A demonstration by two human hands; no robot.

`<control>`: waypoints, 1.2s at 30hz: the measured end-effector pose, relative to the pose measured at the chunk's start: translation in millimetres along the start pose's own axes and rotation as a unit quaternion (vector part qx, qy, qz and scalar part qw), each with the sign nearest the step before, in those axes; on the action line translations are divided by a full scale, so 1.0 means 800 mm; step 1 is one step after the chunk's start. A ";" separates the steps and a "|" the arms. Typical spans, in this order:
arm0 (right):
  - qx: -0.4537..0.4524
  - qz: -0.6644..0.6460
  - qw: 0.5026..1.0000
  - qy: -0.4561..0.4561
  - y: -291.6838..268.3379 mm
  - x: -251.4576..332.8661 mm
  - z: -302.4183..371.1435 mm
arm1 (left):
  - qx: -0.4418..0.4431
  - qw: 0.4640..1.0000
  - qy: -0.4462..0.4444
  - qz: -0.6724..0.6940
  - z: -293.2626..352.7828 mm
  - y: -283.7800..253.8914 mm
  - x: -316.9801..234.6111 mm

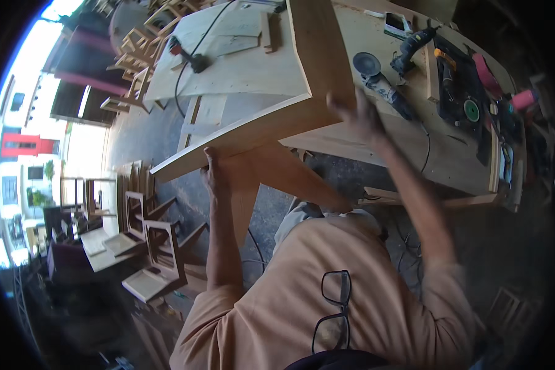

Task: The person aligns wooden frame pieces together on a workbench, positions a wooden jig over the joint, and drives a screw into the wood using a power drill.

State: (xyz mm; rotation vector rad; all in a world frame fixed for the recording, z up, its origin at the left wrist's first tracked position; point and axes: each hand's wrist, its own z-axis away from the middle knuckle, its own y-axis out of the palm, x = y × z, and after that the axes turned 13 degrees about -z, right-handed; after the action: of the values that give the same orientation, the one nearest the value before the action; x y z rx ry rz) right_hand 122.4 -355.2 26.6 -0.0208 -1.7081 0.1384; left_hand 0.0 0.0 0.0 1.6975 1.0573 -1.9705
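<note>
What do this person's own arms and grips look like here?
Both forearms are bare below short, peach-orange sleeves. The left grip wears no glove; neither does the right grip, though it is blurred. No watch or marking is visible on either forearm.

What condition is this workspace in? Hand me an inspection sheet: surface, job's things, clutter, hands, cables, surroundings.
Surface: broad pale wooden workbench, partly covered by tools and wood pieces.
Job's things: angled light-brown wooden assembly, overlapping the bench in view.
Clutter: grey-and-black angle grinder with round disc, dark pistol-shaped drill, red-and-black power tool, all on the bench.
Hands: left hand grips the assembly; right hand blurred at its corner, contact unclear.
Cables: thin black cable crosses the bench's left side.
Surroundings: pale wooden chair frames at left.
</note>
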 end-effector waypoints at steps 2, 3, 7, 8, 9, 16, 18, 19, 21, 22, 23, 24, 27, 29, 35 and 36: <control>-0.070 0.058 0.996 -0.008 0.020 -0.066 0.047 | 0.026 0.999 -0.011 -0.034 -0.049 0.035 0.007; -0.044 0.060 0.994 0.075 0.026 -0.088 0.056 | 0.045 0.998 0.016 -0.027 -0.074 0.054 0.006; -0.020 0.120 0.985 0.120 0.066 -0.137 0.070 | 0.158 0.974 -0.119 -0.114 -0.138 0.119 0.019; -0.025 0.117 0.985 0.122 0.077 -0.147 0.066 | 0.170 0.974 -0.099 -0.117 -0.157 0.140 0.026; -0.021 0.132 0.982 0.134 0.089 -0.157 0.065 | 0.183 0.969 -0.099 -0.131 -0.176 0.162 0.035; 0.049 0.201 0.944 0.255 0.145 -0.149 0.119 | 0.378 0.847 -0.165 -0.335 -0.262 0.251 0.095; 0.058 0.210 0.936 0.277 0.152 -0.145 0.115 | 0.433 0.826 -0.172 -0.318 -0.273 0.266 0.096; 0.071 0.236 0.930 0.274 0.155 -0.146 0.114 | 0.466 0.811 -0.182 -0.305 -0.279 0.271 0.097; 0.105 0.286 0.916 0.261 0.161 -0.152 0.112 | 0.505 0.788 -0.185 -0.299 -0.293 0.285 0.096; 0.132 0.317 0.903 0.259 0.164 -0.156 0.109 | 0.519 0.780 -0.183 -0.299 -0.298 0.291 0.095; 0.125 0.307 0.909 0.251 0.170 -0.160 0.107 | 0.527 0.774 -0.181 -0.300 -0.303 0.296 0.094; 0.108 0.297 0.919 0.237 0.177 -0.163 0.106 | 0.529 0.773 -0.175 -0.303 -0.307 0.301 0.094; 0.062 0.279 0.934 0.213 0.186 -0.171 0.107 | 0.478 0.805 -0.100 -0.337 -0.320 0.309 0.087; 0.046 0.283 0.937 0.201 0.186 -0.173 0.103 | 0.407 0.833 -0.111 -0.359 -0.331 0.308 0.077; 0.040 0.287 0.942 0.171 0.154 -0.192 0.070 | 0.421 0.829 0.101 -0.354 -0.310 0.295 0.063; 0.040 0.309 0.934 0.176 0.146 -0.196 0.068 | 0.437 0.822 0.155 -0.331 -0.295 0.292 0.067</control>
State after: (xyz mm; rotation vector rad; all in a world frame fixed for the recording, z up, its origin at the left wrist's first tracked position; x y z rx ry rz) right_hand 83.6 -258.3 -147.4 -0.4981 -1.2854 0.6337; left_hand 310.8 23.2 -127.8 2.3931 0.9903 -3.0329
